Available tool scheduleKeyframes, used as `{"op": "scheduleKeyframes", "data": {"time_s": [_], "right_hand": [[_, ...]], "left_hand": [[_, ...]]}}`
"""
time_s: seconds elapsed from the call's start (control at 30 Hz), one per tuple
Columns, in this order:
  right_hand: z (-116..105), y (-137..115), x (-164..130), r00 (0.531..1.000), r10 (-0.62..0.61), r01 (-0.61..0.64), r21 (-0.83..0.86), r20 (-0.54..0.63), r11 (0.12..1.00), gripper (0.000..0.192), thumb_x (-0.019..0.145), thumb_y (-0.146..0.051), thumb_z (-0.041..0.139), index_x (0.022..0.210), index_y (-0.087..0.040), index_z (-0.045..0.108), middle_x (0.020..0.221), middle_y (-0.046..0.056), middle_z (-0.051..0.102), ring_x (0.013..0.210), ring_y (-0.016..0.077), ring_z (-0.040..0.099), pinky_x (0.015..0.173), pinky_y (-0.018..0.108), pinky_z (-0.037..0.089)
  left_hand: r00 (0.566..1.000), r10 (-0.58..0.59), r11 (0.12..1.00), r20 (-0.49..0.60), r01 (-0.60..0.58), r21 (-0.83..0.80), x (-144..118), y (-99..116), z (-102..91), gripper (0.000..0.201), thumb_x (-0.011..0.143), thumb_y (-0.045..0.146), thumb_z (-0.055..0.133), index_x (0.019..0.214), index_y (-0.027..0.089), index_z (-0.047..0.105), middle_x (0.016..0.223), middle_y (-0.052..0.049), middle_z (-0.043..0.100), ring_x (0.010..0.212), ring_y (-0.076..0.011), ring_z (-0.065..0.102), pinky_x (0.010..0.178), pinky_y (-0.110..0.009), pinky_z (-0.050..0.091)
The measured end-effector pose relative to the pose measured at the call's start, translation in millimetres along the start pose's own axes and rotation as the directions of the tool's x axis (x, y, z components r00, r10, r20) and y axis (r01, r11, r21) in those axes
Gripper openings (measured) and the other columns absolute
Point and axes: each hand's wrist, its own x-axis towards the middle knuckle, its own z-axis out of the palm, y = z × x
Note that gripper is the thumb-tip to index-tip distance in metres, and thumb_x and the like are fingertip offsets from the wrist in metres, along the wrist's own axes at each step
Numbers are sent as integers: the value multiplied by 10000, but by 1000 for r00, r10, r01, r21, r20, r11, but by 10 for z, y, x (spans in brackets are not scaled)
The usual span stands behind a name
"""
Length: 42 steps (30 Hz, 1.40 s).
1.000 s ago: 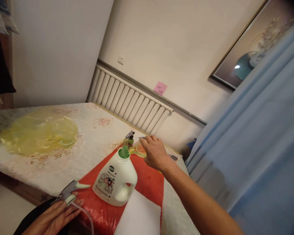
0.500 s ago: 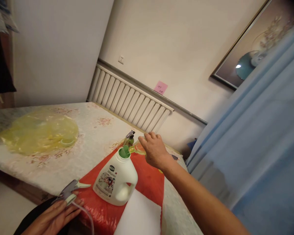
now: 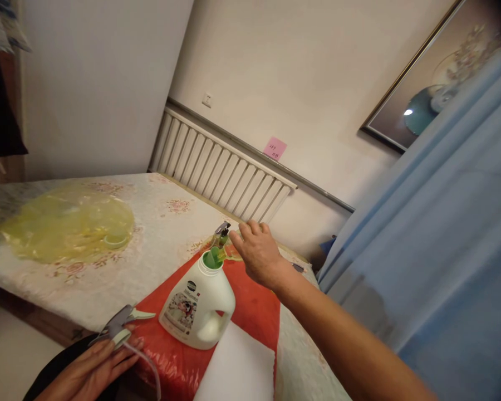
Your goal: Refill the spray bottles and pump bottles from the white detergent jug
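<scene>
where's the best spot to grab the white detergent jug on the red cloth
Take the white detergent jug by its built-in handle, the loop at its lower right side facing the white sheet. It stands upright with its green mouth uncapped, so probably come from the right, where the right hand is, wrap the fingers through the loop and keep it vertical.

radiator [image 3: 223,170], pink note [image 3: 275,148], yellow bag [image 3: 67,225]

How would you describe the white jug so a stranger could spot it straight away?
On the floral bedspread lies a red cloth. The white plastic detergent jug stands upright on it, beside the right hand. Its open green spout and side handle set it apart from the small spray bottle behind.
</scene>
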Motion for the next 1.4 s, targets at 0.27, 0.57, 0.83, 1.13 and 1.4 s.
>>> {"op": "scheduleKeyframes", "data": {"time_s": [0.27, 0.57, 0.83, 1.13, 1.4], "right_hand": [[-63, -15, 33, 997, -69, 68, -34, -17, 997, 468, 763, -98, 577, 1221, -154, 499, 1200, 165, 533, 1109, 335, 414, 899, 479, 342], [-76, -55, 58, 993, -109, 107, -75, -33, 991, 401, 809, -117, 568, 1203, -143, 501, 1189, 170, 529, 1135, 344, 392, 919, 490, 334], [2, -77, 25, 999, -37, 38, 3, -27, 999, 481, 755, -108, 590, 1226, -151, 501, 1213, 169, 535, 1131, 340, 411, 916, 484, 349], [604, -227, -590, 942, 336, -259, 631, -2, 731, 631, 737, -238, 720, 1314, -235, 464, 1292, 81, 563, 1141, 256, 496, 979, 401, 418], [995, -776, -1360, 793, 576, -424, 858, 199, 288, 753, 606, -199, 817, 1291, -244, 505, 1297, 81, 603, 1198, 309, 557, 1023, 473, 454]], "left_hand": [[998, 2, 996, 63, -8, 89, -8, -5, -13, 213, 773, 79, 720, 955, 184, 759, 1178, -165, 725, 1206, -424, 574, 1064, -601, 413], [994, 16, 994, 112, -28, 105, -7, -9, -59, 255, 813, 64, 684, 1026, 188, 752, 1225, -156, 703, 1222, -409, 569, 1078, -619, 391], [995, 33, 991, 98, -45, 123, -124, -17, 80, 161, 795, 53, 697, 891, 166, 762, 1246, -184, 684, 1244, -432, 533, 1085, -617, 375], [998, 61, 993, 14, -62, 104, -293, 4, 268, 253, 771, 79, 705, 959, 242, 753, 1110, -97, 763, 1165, -394, 617, 1031, -576, 460], [984, 144, 926, 105, -172, 337, -691, -69, 1612, 254, 721, 152, 776, 971, 181, 740, 991, -81, 782, 1051, -393, 677, 908, -459, 582]]}}
